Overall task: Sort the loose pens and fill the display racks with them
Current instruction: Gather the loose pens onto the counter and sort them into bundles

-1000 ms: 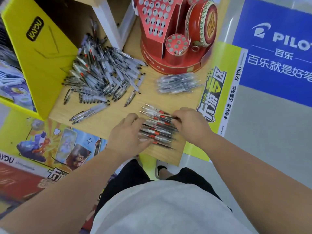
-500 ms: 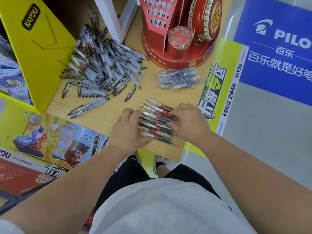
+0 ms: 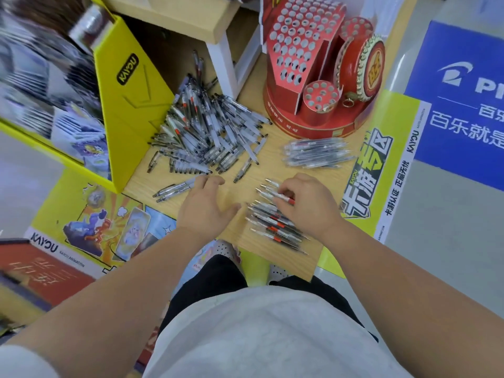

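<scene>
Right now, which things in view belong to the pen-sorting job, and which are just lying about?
Job: loose pen pile; sorted row of pens, gripped by the right hand; clear pen bundle; few stray pens by the left hand; red display rack.
Lying about: yellow Kayou box; blue Pilot sign; blurred card packs.

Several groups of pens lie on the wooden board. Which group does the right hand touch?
The neat row of red-banded pens, closest to the camera: the right hand pinches its top pens. The jumbled pile and the clear bundle lie farther back.
</scene>
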### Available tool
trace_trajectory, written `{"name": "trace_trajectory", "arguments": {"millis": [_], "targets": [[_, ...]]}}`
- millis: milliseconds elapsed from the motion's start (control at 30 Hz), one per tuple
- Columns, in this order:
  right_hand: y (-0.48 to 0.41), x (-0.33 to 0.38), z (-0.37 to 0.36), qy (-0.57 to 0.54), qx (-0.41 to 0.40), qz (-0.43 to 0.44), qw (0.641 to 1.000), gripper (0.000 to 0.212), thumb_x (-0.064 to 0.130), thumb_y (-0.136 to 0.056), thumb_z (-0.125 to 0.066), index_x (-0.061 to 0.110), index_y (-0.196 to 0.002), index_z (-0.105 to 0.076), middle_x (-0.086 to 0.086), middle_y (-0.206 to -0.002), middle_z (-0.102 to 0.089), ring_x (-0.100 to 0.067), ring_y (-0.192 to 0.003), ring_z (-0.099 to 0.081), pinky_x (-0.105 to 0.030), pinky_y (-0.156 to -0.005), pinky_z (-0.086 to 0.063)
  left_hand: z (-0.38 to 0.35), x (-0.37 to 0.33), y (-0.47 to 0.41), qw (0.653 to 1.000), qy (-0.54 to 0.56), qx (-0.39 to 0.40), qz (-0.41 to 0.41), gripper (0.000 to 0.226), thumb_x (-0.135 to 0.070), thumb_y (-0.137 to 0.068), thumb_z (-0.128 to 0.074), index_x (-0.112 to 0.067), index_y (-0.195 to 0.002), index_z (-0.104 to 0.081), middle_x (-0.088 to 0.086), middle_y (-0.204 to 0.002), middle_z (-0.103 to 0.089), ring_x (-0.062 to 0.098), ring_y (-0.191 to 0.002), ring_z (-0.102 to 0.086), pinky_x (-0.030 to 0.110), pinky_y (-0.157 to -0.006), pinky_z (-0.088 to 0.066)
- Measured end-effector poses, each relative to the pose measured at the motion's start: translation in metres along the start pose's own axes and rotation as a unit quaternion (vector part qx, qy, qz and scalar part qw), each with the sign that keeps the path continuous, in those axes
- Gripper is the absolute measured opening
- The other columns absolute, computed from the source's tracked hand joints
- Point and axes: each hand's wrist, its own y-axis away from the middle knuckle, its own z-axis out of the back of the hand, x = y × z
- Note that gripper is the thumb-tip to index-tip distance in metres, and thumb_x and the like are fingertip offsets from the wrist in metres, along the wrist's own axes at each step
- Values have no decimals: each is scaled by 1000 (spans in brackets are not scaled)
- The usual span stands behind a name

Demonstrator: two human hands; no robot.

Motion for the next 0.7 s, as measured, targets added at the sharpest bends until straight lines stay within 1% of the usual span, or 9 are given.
{"name": "trace_trajectory", "arguments": {"millis": [100,167,233,333,400,500,567,633,700], "targets": [[-31,35,-3,-16,18,27,999,25,41,-88,-71,21,-104,-72,3,-95,-59,-17,-87,-57,-30,-74,-45,31,21,-17,996,37,-40,68,48,-43,-91,-70,-19,-130,-54,4,-133,-48,23,-101,-58,35,-80,-47],[-54,57,-5,-14,30,38,999,25,43,-88,-70,24,-104,-71,4,-97,-59,-15,-88,-57,-31,-76,-47,49,36,-35,992,53,-68,95,43,-41,-93,-68,-16,-126,-57,7,-126,-55,23,-98,-57,34,-78,-45],[-77,75,-7,0,38,41,998,24,44,-89,-68,24,-103,-70,5,-98,-61,-14,-89,-58,-32,-77,-50,64,48,-56,987,75,-82,118,40,-40,-94,-65,-13,-122,-59,8,-115,-62,24,-88,-59,35,-74,-48],[-109,94,-12,14,51,19,998,25,42,-91,-66,21,-103,-70,3,-99,-63,-16,-87,-61,-32,-74,-50,78,54,-89,981,101,-55,154,34,-46,-92,-60,-14,-104,-63,6,-94,-68,28,-81,-64,44,-76,-57],[-129,103,-17,25,53,-1,998,25,43,-91,-65,21,-101,-69,1,-98,-63,-16,-81,-62,-31,-69,-49,82,57,-110,973,140,-47,175,36,-43,-92,-60,-8,-94,-68,11,-87,-71,32,-81,-66,46,-77,-59],[-154,113,-24,26,54,-26,998,26,43,-92,-64,20,-104,-69,3,-94,-63,-15,-78,-61,-29,-65,-45,85,62,-133,969,148,-20,196,40,-40,-93,-62,-3,-78,-65,13,-74,-67,33,-77,-67,40,-70,-58],[-169,121,-29,24,43,-34,998,25,43,-92,-64,20,-100,-71,4,-90,-66,-16,-78,-62,-32,-67,-52,86,66,-141,970,134,-1,201,43,-42,-91,-64,-10,-64,-57,8,-64,-61,33,-71,-66,34,-62,-53],[-185,129,-34,24,32,-46,998,25,44,-92,-63,20,-92,-70,1,-85,-67,-18,-74,-63,-38,-67,-57,87,68,-145,969,141,5,201,44,-41,-90,-67,-12,-59,-53,8,-62,-60,33,-69,-66,33,-58,-50],[-201,138,-39,21,29,-67,997,26,45,-91,-62,20,-92,-70,-1,-88,-67,-20,-75,-63,-40,-67,-57,87,71,-147,967,160,7,197,44,-35,-90,-68,-14,-56,-51,15,-66,-63,35,-70,-66,37,-60,-52]]}}
